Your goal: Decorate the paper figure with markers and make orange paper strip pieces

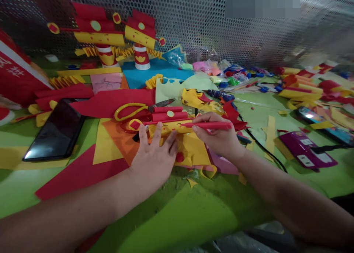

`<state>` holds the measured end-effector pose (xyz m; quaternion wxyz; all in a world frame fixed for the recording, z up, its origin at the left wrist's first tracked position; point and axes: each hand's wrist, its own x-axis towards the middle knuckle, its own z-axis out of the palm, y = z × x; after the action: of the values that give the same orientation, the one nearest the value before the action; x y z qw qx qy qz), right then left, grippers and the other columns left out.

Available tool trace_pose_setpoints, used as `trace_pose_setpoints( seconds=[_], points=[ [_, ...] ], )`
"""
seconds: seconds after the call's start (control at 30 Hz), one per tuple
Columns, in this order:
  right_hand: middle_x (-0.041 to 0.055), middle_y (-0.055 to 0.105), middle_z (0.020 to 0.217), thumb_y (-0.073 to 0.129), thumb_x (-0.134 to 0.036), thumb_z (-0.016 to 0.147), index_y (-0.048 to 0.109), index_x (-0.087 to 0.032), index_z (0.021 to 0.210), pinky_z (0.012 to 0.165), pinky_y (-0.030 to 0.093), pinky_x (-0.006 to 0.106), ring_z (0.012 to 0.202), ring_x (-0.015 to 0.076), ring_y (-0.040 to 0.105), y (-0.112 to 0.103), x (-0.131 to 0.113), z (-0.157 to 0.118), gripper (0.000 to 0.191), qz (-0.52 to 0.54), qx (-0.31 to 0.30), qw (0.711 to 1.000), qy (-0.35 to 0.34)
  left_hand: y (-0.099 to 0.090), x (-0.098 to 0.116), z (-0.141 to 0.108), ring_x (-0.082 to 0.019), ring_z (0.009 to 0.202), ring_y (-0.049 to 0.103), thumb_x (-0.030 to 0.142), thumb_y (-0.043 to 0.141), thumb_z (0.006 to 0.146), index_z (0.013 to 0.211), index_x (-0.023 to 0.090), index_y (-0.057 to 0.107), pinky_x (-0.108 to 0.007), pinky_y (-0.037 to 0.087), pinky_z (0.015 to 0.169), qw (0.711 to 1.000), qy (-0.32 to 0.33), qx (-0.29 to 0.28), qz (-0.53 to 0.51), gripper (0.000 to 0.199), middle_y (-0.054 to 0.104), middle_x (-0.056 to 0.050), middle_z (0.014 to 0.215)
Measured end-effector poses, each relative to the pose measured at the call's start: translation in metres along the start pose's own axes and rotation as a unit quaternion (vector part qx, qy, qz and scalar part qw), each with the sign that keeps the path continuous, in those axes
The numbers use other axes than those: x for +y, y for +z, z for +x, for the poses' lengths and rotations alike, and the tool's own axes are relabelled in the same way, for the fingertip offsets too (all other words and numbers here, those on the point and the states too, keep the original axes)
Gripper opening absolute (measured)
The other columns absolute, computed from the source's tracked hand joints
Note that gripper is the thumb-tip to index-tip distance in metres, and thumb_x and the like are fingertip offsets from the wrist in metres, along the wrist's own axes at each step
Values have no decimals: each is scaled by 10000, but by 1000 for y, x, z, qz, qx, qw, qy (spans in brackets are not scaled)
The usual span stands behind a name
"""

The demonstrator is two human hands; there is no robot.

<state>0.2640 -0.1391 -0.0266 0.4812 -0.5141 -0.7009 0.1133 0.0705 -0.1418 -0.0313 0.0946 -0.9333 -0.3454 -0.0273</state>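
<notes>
Right hand (217,139) pinches the red pen (214,125), tip at the face's eye! Left hand (155,155), fingers spread wide, has fingertips on the paper head (173,126), lying between both hands over yellow paper (195,148). If that roll twists, the line could skid; pressing hard might dent it. Scissors (151,108) crowd its upper left, red scraps (232,113) the right; a cord (261,146) trails past the right wrist.

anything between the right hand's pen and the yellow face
Nothing visible: the pen in the right hand has its tip at the yellow face. The left hand lies left of the tip.
</notes>
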Motion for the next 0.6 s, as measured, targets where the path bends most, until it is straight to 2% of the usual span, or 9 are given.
trace_pose_setpoints(
  seconds=[0.13,0.23,0.47,0.6],
  points=[
    [-3,645,703,624,-215,735,596,-214,754,570,494,293,651,151,614,-2,-1,0,34,47,32,998,40,1,0,-2,-416,1309,303,103,342,847,1267,257,537,-730,168,977,1000,-2,23,5,488,528,-53,1332],
    [-3,636,720,631,-220,738,593,-213,757,583,490,300,670,150,604,-4,-5,3,43,74,34,995,61,1,-1,-3,-425,1289,333,106,347,841,1249,255,558,-711,200,977,999,-1,34,16,483,536,-51,1324],
    [-8,608,717,640,-206,727,582,-217,745,619,491,309,706,153,601,-14,-25,20,62,63,29,996,57,-1,-1,-6,-447,1215,419,141,336,848,1242,214,561,-711,253,936,999,3,47,20,460,505,-71,1353],
    [-3,611,723,614,-247,758,572,-211,750,594,492,297,688,148,599,-3,-30,24,55,52,4,998,36,-7,0,-7,-423,1192,459,125,321,861,1271,215,529,-697,272,938,999,-10,23,33,469,482,-81,1373]
  ],
)
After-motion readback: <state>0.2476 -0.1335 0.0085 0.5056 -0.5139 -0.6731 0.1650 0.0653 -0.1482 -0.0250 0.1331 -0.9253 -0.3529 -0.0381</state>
